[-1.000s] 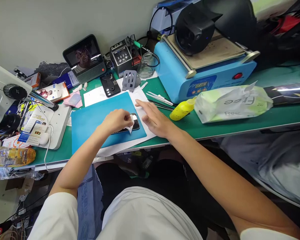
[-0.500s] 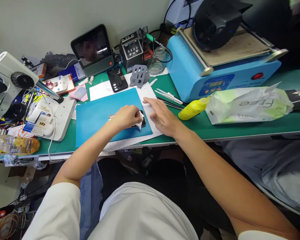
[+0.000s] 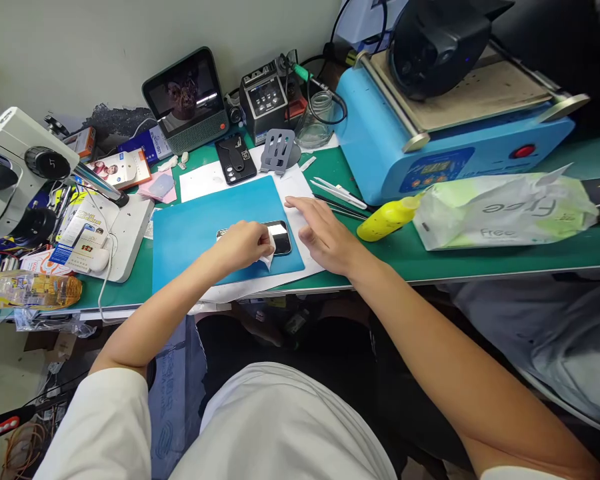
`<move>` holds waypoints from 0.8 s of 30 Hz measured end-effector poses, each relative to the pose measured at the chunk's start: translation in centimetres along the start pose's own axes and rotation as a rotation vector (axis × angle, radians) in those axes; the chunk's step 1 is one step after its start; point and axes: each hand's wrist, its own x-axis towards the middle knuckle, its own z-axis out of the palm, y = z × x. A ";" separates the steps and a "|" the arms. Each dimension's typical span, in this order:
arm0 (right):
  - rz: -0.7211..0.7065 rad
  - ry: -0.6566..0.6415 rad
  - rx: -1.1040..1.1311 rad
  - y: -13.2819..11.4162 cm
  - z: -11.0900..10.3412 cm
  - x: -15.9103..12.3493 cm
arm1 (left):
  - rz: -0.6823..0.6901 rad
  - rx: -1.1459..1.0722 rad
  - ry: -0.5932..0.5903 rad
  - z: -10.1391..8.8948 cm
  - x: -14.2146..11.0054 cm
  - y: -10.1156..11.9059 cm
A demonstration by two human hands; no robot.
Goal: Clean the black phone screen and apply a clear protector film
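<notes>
A phone (image 3: 282, 239) lies flat on a blue mat (image 3: 195, 230), its glossy surface catching the light. My left hand (image 3: 245, 245) is closed over the phone's middle and covers part of it. Pinched in those fingers is a white tissue (image 3: 267, 258), one corner poking out below. Beside the phone's right end, my right hand (image 3: 327, 237) is open, fingers outstretched above the white paper, holding nothing. A yellow bottle (image 3: 387, 219) lies tilted to the right of that hand, with tweezers (image 3: 337, 193) behind it.
A blue heating machine (image 3: 380, 150) stands at the back right, with a pack of wipes (image 3: 505, 210) in front. A microscope (image 3: 45, 163) occupies the left. At the back are a smart display (image 3: 185, 100), a soldering station (image 3: 265, 100), a glass jar (image 3: 316, 123) and a black phone case (image 3: 235, 159).
My left hand has slid left along the phone with the tissue, uncovering more of the phone's right end. My right hand has stayed in place.
</notes>
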 end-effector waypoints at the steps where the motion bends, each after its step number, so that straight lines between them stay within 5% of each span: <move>1: -0.003 -0.004 0.001 0.0 0.0 0.0 | -0.002 0.001 0.001 -0.1 0.0 0.0; 24: -0.029 0.007 -0.014 0.3 0.2 0.0 | -0.002 0.013 -0.021 -0.3 0.8 0.2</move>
